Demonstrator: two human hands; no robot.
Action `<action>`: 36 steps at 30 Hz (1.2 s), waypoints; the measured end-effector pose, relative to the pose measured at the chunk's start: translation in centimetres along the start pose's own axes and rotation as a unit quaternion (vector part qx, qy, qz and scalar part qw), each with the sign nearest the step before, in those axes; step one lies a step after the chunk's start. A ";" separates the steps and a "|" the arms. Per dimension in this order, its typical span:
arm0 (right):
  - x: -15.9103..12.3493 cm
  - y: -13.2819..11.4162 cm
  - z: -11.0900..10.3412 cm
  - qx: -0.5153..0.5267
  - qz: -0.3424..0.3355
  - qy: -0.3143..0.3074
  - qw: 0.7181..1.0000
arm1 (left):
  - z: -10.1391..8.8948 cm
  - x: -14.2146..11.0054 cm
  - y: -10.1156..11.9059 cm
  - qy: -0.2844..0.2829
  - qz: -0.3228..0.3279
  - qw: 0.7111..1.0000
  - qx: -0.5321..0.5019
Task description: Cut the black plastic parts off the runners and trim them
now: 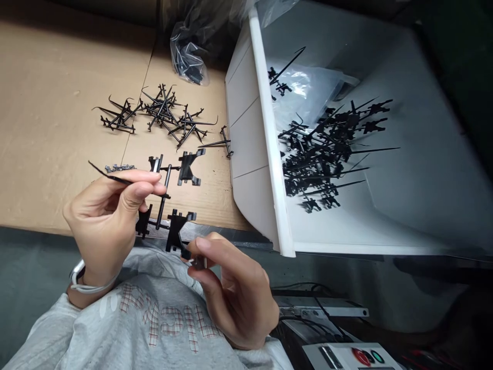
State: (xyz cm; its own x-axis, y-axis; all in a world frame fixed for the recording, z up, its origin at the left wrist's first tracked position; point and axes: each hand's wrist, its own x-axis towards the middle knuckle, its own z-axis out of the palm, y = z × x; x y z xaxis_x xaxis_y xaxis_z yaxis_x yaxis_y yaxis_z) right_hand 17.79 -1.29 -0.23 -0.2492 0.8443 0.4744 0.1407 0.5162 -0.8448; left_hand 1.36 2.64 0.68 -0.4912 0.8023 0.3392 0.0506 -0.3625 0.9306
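My left hand (111, 216) pinches the stem of a black plastic moulded sprue (164, 198) between thumb and fingers. The long thin tail of the sprue sticks out to the left past the knuckles. Bracket-shaped black parts branch from its runner, among them an upper right bracket (188, 168) and a lower right bracket (177, 228). My right hand (234, 288) is closed, thumb and index finger pinching a small shiny metal-looking piece (199, 262) at the lower bracket's corner. The fingertips partly hide that piece. Several small metallic pieces (120, 167) lie on the cardboard behind my left hand.
Bare black sprues (162, 110) lie in loose piles on the cardboard-covered table (57, 103). At right stands a white bin (275, 169) holding many black moulded sprues (327, 149) and a clear bag. Another plastic bag (190, 59) sits behind. A control box (346, 354) is lower right.
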 end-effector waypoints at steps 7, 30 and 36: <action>1.5 -0.5 -0.5 0.004 -0.050 -0.017 0.999 | -0.1 -0.2 -0.1 -0.011 0.011 1.000 0.017; 0.7 0.1 -0.4 0.059 -0.073 -0.020 0.995 | -0.1 0.2 -0.2 -0.025 0.021 0.999 0.021; 0.8 -0.5 -0.4 0.046 -0.047 -0.036 0.997 | 0.0 0.0 0.1 -0.024 0.011 1.000 0.000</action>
State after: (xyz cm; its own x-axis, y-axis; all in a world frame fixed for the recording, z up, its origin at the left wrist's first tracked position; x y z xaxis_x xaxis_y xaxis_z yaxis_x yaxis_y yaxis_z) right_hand 17.93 -0.81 0.70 -0.3255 0.7786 0.5365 0.0260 0.5745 -0.8181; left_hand 1.34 2.63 0.76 -0.4483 0.8160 0.3650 0.0612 -0.3793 0.9232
